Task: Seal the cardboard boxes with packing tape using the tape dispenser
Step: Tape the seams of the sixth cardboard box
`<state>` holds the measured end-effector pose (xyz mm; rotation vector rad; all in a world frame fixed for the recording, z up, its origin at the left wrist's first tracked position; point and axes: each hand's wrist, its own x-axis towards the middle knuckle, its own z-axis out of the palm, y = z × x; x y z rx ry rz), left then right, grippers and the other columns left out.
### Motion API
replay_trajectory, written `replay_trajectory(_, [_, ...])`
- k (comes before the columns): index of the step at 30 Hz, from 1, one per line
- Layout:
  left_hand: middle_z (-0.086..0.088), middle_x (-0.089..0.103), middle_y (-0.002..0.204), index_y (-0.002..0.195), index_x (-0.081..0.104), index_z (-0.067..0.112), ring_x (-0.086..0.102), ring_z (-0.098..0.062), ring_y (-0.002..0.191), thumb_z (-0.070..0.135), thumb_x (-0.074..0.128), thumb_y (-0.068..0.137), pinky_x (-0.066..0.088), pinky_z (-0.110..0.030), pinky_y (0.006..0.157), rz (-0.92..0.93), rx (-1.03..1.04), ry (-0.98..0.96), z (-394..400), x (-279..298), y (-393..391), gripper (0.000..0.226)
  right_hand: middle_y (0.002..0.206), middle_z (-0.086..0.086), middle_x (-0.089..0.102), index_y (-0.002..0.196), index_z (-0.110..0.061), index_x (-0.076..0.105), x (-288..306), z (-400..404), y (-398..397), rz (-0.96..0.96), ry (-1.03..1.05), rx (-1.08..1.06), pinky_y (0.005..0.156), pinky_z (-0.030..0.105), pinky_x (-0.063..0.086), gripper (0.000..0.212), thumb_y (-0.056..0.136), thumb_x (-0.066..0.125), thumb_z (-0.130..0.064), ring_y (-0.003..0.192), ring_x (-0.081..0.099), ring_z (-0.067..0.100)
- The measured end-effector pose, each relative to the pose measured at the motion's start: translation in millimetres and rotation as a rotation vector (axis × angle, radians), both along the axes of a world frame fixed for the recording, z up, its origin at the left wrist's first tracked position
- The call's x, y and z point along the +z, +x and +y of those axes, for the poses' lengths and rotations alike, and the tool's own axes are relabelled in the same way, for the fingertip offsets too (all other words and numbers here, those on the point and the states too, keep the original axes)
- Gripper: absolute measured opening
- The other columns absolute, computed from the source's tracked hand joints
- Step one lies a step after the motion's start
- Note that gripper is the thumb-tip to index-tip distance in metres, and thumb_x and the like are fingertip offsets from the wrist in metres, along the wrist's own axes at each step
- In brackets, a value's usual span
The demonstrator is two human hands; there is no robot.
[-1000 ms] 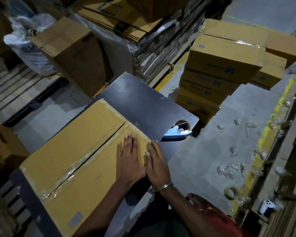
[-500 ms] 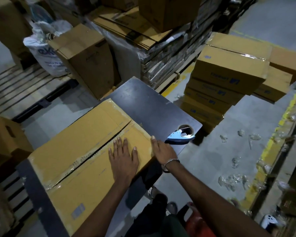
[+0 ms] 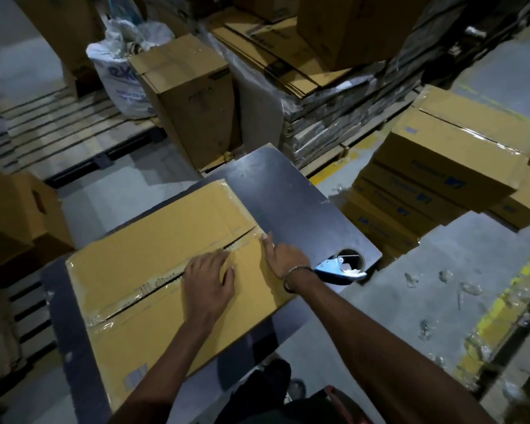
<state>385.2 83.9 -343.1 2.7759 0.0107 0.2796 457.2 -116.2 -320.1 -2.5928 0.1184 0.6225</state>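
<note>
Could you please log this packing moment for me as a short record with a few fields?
setting: warehouse floor, dark table
box: cardboard box flat on the table, clear tape along its centre seam
left hand: left hand flat on the box beside the seam
right hand: right hand at the box's right edge, fingers straight on the seam end
tool: tape dispenser lying on the table's near right corner, unheld
nearby: stacked boxes to the right

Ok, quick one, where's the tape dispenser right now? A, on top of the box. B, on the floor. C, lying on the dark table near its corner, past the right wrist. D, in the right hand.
C: the tape dispenser lies on the dark table by its near corner, just beyond the right hand, which rests on the box edge; neither hand holds it.
</note>
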Motion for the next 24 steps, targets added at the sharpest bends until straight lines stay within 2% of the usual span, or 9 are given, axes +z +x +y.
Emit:
replay_trajectory(3, [-0.009, 0.047, 0.161, 0.151, 0.054, 0.019, 0.041, -0.030, 0.149, 0.052, 0.051, 0.103, 0.029, -0.051, 0.122, 0.035, 0.141, 0.055, 15, -6, 6, 0.059, 0.121, 0.015, 0.069, 0.123, -0.012, 0.064, 12, 4, 19, -0.109, 0.002, 0.009, 0.077, 0.036, 0.040, 0.079, 0.105, 0.009, -0.066, 0.106, 0.065, 0.034])
replay_trajectory(5, [-0.010, 0.034, 0.169, 0.160, 0.042, 0.017, 0.028, -0.029, 0.157, 0.059, 0.040, 0.106, 0.021, -0.052, 0.127, 0.112, 0.192, 0.086, 12, -13, 7, 0.069, 0.139, 0.012, 0.060, 0.139, -0.014, 0.053, 12, 18, 27, -0.196, 0.141, -0.027, 0.086, 0.039, 0.045, 0.064, 0.109, 0.017, -0.059, 0.122, 0.059, 0.034])
replay_trajectory(8, [-0.011, 0.027, 0.172, 0.163, 0.036, 0.016, 0.024, -0.028, 0.160, 0.059, 0.031, 0.108, 0.017, -0.052, 0.129, 0.143, 0.202, 0.102, 8, -19, 10, 0.071, 0.165, 0.004, 0.034, 0.165, -0.018, 0.016, 1, 46, 27, -0.222, 0.190, 0.087, 0.109, 0.045, 0.044, 0.069, 0.109, 0.020, -0.058, 0.141, 0.046, 0.031])
replay_trajectory(10, [-0.011, 0.028, 0.172, 0.163, 0.037, 0.016, 0.024, -0.028, 0.160, 0.059, 0.032, 0.108, 0.017, -0.051, 0.130, 0.141, 0.211, 0.109, 9, -19, 12, 0.070, 0.156, 0.008, 0.046, 0.161, -0.016, 0.024, -5, 51, 33, -0.195, 0.079, 0.058, 0.099, 0.046, 0.049, 0.073, 0.106, 0.018, -0.065, 0.129, 0.055, 0.035])
replay_trajectory(12, [-0.010, 0.027, 0.172, 0.163, 0.038, 0.017, 0.023, -0.027, 0.160, 0.058, 0.033, 0.107, 0.017, -0.051, 0.130, 0.157, 0.215, 0.108, 10, -20, 11, 0.069, 0.131, 0.015, 0.065, 0.137, -0.014, 0.052, 0, 49, 47, -0.064, -0.021, 0.024, 0.085, 0.043, 0.051, 0.079, 0.102, 0.013, -0.073, 0.108, 0.063, 0.036])
replay_trajectory(15, [-0.009, 0.027, 0.172, 0.162, 0.039, 0.017, 0.023, -0.026, 0.160, 0.058, 0.035, 0.107, 0.018, -0.051, 0.129, 0.148, 0.204, 0.082, 11, -19, 9, 0.069, 0.104, 0.016, 0.071, 0.109, -0.011, 0.069, 11, 44, 77, -0.041, -0.040, 0.032, 0.078, 0.039, 0.051, 0.096, 0.095, 0.004, -0.081, 0.093, 0.065, 0.034])
replay_trajectory(18, [-0.007, 0.027, 0.172, 0.162, 0.040, 0.018, 0.022, -0.025, 0.160, 0.058, 0.035, 0.107, 0.017, -0.050, 0.129, 0.154, 0.199, 0.058, 13, -18, 11, 0.068, 0.130, 0.017, 0.066, 0.136, -0.013, 0.058, 17, 58, 102, -0.190, 0.086, 0.025, 0.096, 0.045, 0.052, 0.076, 0.104, 0.017, -0.070, 0.115, 0.062, 0.035])
replay_trajectory(21, [-0.006, 0.027, 0.173, 0.161, 0.042, 0.020, 0.022, -0.023, 0.161, 0.060, 0.036, 0.107, 0.020, -0.050, 0.129, 0.171, 0.212, 0.036, 12, -19, 10, 0.068, 0.166, 0.015, 0.032, 0.163, -0.008, 0.022, 5, 78, 104, -0.176, 0.215, 0.129, 0.120, 0.043, 0.030, 0.069, 0.111, 0.027, -0.052, 0.150, 0.035, 0.032])
replay_trajectory(24, [-0.004, 0.027, 0.173, 0.161, 0.043, 0.020, 0.023, -0.023, 0.160, 0.060, 0.039, 0.107, 0.022, -0.051, 0.128, 0.162, 0.213, 0.032, 12, -21, 11, 0.067, 0.150, 0.024, 0.051, 0.148, -0.006, 0.046, 1, 80, 111, -0.030, 0.147, 0.073, 0.109, 0.047, 0.041, 0.076, 0.106, 0.024, -0.066, 0.135, 0.051, 0.041])
